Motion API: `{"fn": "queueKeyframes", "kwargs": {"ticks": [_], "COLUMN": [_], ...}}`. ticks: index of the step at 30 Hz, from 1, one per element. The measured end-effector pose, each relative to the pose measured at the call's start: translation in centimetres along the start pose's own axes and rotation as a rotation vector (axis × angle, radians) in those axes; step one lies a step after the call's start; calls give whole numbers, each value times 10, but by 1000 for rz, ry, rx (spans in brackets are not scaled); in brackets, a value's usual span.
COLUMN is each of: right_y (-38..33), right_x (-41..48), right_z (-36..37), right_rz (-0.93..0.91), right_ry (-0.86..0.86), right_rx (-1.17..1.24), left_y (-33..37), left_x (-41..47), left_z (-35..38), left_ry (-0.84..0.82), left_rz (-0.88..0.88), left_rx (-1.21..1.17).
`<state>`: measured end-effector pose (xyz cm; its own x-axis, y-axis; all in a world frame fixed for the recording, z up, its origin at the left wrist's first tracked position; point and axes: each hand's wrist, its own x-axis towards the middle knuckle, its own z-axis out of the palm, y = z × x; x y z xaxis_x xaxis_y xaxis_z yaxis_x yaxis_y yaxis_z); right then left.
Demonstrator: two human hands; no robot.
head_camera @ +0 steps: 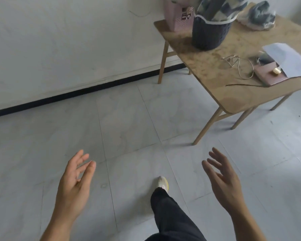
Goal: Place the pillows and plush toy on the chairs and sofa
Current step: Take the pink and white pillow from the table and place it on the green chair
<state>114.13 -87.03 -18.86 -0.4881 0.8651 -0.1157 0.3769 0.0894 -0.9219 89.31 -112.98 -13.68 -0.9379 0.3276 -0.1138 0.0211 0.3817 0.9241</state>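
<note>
Both hands empty, walking across a tiled floor with no pillow, plush toy, chair or sofa in view.

The left hand (pixel 75 180) hangs loose with fingers spread, grasping nothing; a foot in a pale shoe (pixel 162 183) steps forward between the hands; the right hand (pixel 221 178) is likewise spread and empty. Further right stands a wooden table (pixel 233 94) carrying a dark basket (pixel 209 33). The likely risk is clipping the table's splayed leg (pixel 207 126) while passing, jolting what sits on top.

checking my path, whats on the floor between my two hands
In the head view, only your shoe and dark trouser leg lie between left hand and right hand.
</note>
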Motion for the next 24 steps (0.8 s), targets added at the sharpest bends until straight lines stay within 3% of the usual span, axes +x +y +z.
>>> {"fn": "queueKeyframes", "kwargs": {"ticks": [7, 14, 18, 24], "right_y": [-106, -157, -179, -249], "right_x": [226, 407, 517, 655], "right_z": [54, 126, 181, 216], "right_rz": [-82, -131, -125, -108], "right_ry": [-27, -24, 5, 161], "right_rx": [40, 21, -46, -94], "left_y": [89, 103, 112, 192], "left_x": [183, 366, 508, 710], "left_z": [32, 93, 129, 186], "left_ry": [98, 127, 67, -154], "left_rz": [44, 14, 13, 89], "left_rx": [-27, -121, -154, -118]}}
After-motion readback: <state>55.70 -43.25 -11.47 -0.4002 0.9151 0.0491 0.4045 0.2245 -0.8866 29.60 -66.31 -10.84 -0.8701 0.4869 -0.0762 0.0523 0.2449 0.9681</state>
